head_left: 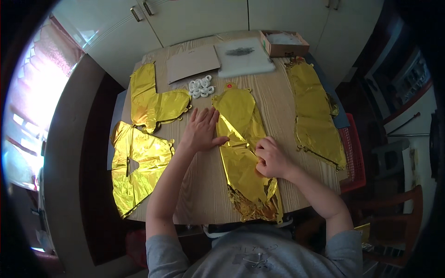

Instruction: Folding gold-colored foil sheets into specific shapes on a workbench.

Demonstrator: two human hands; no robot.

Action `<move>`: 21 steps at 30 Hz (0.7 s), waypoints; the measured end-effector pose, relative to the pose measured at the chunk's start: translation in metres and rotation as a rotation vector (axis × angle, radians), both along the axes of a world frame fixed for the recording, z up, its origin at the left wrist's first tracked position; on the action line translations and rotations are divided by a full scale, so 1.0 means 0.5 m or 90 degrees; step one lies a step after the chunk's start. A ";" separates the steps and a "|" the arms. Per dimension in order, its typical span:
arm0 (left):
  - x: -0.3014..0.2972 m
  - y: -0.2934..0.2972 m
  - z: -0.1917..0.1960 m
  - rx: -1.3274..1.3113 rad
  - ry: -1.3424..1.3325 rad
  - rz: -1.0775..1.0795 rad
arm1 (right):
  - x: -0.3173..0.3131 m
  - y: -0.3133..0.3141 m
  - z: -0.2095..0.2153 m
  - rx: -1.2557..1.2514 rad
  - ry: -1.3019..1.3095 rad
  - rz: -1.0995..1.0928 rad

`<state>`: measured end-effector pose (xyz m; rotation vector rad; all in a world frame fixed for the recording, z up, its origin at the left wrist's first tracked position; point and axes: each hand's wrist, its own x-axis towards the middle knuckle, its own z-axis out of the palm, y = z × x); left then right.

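Observation:
A flat, uninflated gold foil balloon (236, 139) lies lengthwise before me, its crumpled lower end at the table's near edge. My left hand (202, 131) is open, palm down, with the fingers along the balloon's left edge and the thumb resting on the foil. At the balloon's right edge my right hand (273, 160) is closed, fingers curled on the foil. What its fingertips pinch is partly hidden. A small red spot marks the tab (230, 86) at the balloon's far end.
More flat gold foil balloons lie at far left (160, 99), near left (139, 162) and right (315, 111). A coil of white cord (201, 86), a pale board (193, 63), a translucent plastic bag (245, 67) and an open cardboard box (285, 49) sit farther back. A red basket (354, 160) stands beyond the right edge.

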<state>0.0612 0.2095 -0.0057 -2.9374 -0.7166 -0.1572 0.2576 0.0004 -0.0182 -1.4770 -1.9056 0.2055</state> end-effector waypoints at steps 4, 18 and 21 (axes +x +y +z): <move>-0.004 0.001 0.003 -0.007 0.021 0.004 | -0.002 0.001 0.001 -0.013 0.006 -0.007; -0.004 -0.002 0.011 -0.023 0.078 0.034 | -0.073 -0.007 0.078 -0.035 -0.214 0.106; -0.005 -0.006 0.013 -0.037 0.076 0.043 | -0.091 -0.007 0.061 -0.120 -0.293 0.145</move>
